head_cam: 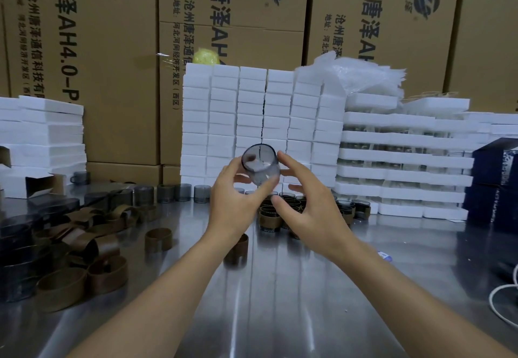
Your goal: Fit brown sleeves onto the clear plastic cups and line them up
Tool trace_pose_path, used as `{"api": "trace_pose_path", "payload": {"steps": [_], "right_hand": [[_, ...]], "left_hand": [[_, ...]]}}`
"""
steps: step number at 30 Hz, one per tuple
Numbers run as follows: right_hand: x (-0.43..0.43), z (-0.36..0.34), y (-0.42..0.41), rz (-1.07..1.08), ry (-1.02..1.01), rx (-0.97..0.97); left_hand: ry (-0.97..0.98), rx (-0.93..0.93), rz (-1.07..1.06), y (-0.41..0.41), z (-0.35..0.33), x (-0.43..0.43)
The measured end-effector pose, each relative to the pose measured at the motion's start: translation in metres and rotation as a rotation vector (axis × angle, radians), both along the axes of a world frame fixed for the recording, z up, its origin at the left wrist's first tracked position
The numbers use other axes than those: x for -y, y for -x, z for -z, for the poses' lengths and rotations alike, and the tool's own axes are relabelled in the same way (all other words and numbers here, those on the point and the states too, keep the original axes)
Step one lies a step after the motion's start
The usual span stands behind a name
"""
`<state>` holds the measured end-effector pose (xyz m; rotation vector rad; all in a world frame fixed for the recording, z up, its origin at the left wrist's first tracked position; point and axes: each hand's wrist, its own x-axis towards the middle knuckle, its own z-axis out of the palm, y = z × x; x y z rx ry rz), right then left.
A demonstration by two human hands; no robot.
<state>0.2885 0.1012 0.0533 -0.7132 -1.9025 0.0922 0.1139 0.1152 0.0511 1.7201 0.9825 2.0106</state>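
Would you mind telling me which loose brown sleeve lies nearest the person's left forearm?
The lone brown sleeve standing just right of the left forearm, partly hidden by it; the other loose sleeves lie farther left.

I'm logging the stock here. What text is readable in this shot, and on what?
"唐泽AH4.0-P", then hidden: left cardboard box.
"沧州唐泽通信科技有", then hidden: same box.
"地址:河北河间经济开发区(西区)": middle cardboard box.
"唐泽" beside a round logo: right cardboard box.
Print on the dark blue box: too blurred to read.

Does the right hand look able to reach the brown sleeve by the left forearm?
Likely yes: the right hand grips nothing, and the sleeve stands alone, only partly behind the left forearm.
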Motion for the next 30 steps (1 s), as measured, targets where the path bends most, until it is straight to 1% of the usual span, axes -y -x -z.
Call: {"api": "trace_pose_path", "payload": {"steps": [2, 4, 5, 6, 8, 10, 12, 20, 30], "right_hand": [[0.002, -0.001, -0.0008, 0.029, -0.01, 0.011], [0.0038, -0.0013, -0.0003, 0.026, -0.02, 0.044], [0.0039, -0.0013, -0.0001, 0.019, -0.016, 0.057], [0.0036, -0.001, 0.0002, 0.015, -0.006, 0.068], [0.0032, -0.0008, 0.0006, 0.017, 0.021, 0.09], [0.0034, -0.0006, 0.0005, 0.021, 0.054, 0.11], [0.0037, -0.0008, 0.0005, 0.013, 0.076, 0.111], [0.0057, -0.001, 0.0034, -0.045, 0.087, 0.117], [0.0026, -0.0005, 0.0038, -0.069, 0.075, 0.103]], "left_hand": [[0.259, 0.185, 0.287, -0.0029, -0.0072, 0.0053], [0.562, 0.316, 0.568, -0.0019, -0.0087, 0.0072], [0.674, 0.369, 0.687, -0.0013, -0.0079, 0.0072], [0.752, 0.414, 0.775, -0.0011, -0.0066, 0.0074], [0.829, 0.486, 0.855, -0.0024, -0.0051, 0.0077], [0.837, 0.528, 0.859, -0.0054, -0.0054, 0.0082], [0.827, 0.532, 0.848, -0.0063, -0.0053, 0.0077], [0.738, 0.593, 0.801, -0.0062, -0.0043, 0.0077], [0.693, 0.589, 0.783, -0.0077, -0.0029, 0.0083]]}}
